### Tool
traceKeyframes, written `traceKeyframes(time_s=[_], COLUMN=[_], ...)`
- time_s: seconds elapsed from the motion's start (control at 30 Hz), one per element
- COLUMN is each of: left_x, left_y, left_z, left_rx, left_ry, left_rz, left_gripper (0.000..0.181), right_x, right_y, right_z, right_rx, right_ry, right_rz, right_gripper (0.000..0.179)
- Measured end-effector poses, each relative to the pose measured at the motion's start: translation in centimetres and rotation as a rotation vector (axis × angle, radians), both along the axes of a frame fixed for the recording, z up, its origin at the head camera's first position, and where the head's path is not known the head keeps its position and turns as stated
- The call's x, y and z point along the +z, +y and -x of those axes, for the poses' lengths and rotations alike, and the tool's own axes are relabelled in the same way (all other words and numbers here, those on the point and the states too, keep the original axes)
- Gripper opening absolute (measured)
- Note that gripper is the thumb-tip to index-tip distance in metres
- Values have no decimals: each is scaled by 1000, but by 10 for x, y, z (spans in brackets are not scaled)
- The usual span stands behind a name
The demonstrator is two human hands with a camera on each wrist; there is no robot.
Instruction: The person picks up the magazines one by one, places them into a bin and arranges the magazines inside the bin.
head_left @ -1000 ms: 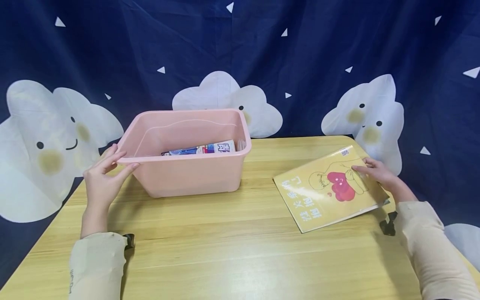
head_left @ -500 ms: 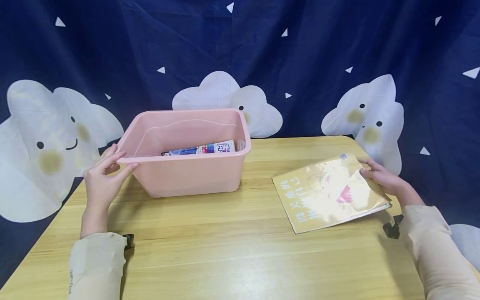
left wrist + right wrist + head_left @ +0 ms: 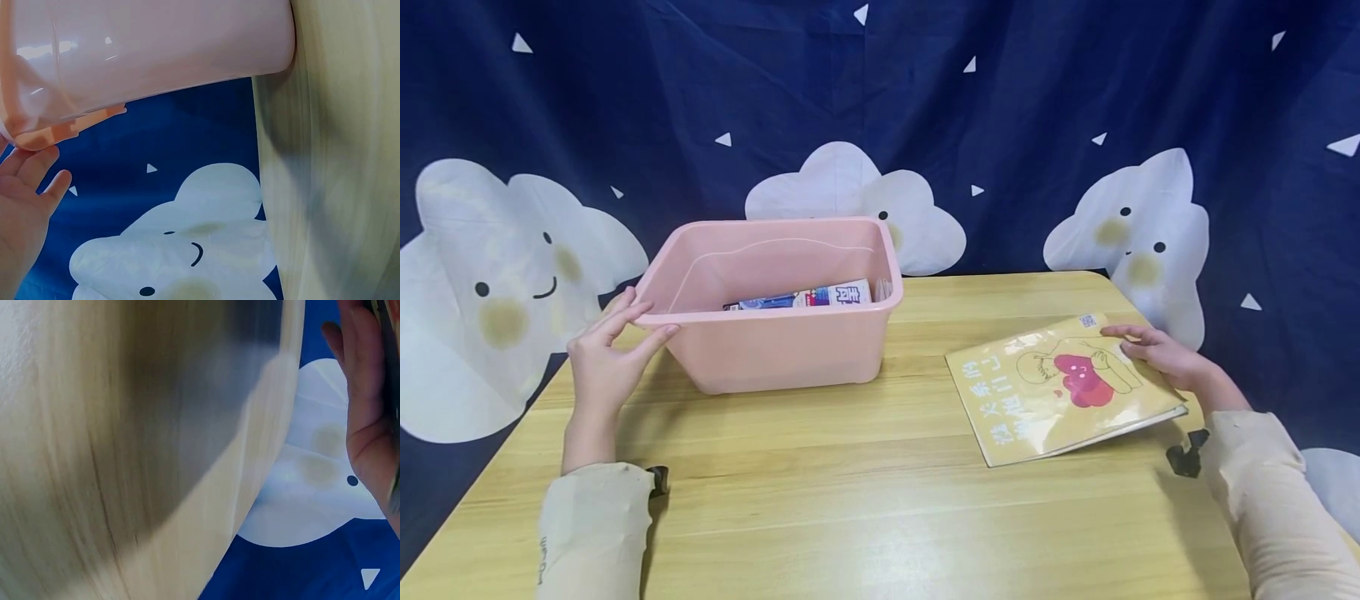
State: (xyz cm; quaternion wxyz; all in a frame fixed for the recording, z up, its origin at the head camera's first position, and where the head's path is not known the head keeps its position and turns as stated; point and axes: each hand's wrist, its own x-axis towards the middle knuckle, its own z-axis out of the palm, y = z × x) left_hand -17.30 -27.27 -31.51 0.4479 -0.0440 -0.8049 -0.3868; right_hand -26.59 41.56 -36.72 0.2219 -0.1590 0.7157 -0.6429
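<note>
A pink plastic bin [image 3: 790, 354] stands on the left half of the table. My left hand [image 3: 606, 358] pinches its near-left rim corner, and in the left wrist view the fingertips touch the rim's underside. Inside the bin lies a blue and white printed box [image 3: 838, 295]; its lower part is hidden by the front wall. To the right is a thin yellow book [image 3: 1022, 408] with a red heart figure on its cover. My right hand [image 3: 1168, 360] holds the book by its right edge, which is raised, while its left edge touches the table. The fingers underneath are hidden in the head view.
The wooden table [image 3: 865, 500] ends just behind the bin and near the right hand. Behind it hangs a dark blue curtain [image 3: 1000, 108] with white clouds. Something clear, partly hidden, sits at the bin's right inner end [image 3: 883, 290].
My right hand has shifted slightly towards me and right, and the book's right side has tilted up with its far corner nearer me. My left hand and the bin have stayed put.
</note>
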Motion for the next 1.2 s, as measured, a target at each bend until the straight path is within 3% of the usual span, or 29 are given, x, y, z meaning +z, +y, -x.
traceKeyframes(time_s=[0.17, 0.27, 0.6, 0.73, 1.2], left_x=[1, 2, 3, 2, 2], left_y=[1, 1, 0, 0, 0], left_z=[-1, -2, -1, -1, 0], left_rx=[-9, -10, -12, -17, -15], left_ry=[-10, -11, -14, -10, -6], left_rz=[-6, -7, -9, -8, -6], left_gripper=[42, 42, 42, 42, 42], right_x=[7, 9, 17, 25, 52], right_y=[-4, -7, -20, -23, -37], right_z=[-3, -4, -2, -3, -1], right_rx=[-25, -65, -124, -174, -440], right_ry=[-141, -161, -125, -148, -228], right_rz=[268, 370, 493, 525, 678], right_gripper=[42, 42, 43, 43, 34])
